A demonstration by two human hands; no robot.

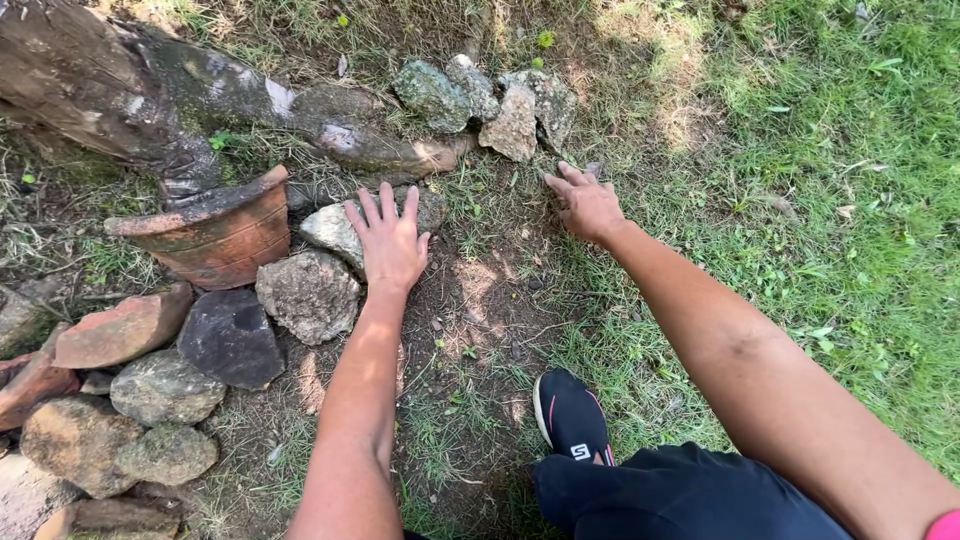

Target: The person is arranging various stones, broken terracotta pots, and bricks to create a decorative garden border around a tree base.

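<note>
Our left hand (388, 240) lies flat, fingers spread, on a pale grey stone (335, 228); the grip is open and clasps nothing. That stone sits between a tipped clay pot (215, 235) and bare dirt, just above a rough round rock (308, 293). Our right hand (585, 205) rests on the grass (820, 200), fingers loosely curled, grip holding nothing, near a cluster of mossy stones (490, 100). A tree root (200, 95) runs behind the pot. More rocks (165, 385) line the lower left. Black shoe (572, 415) below.
</note>
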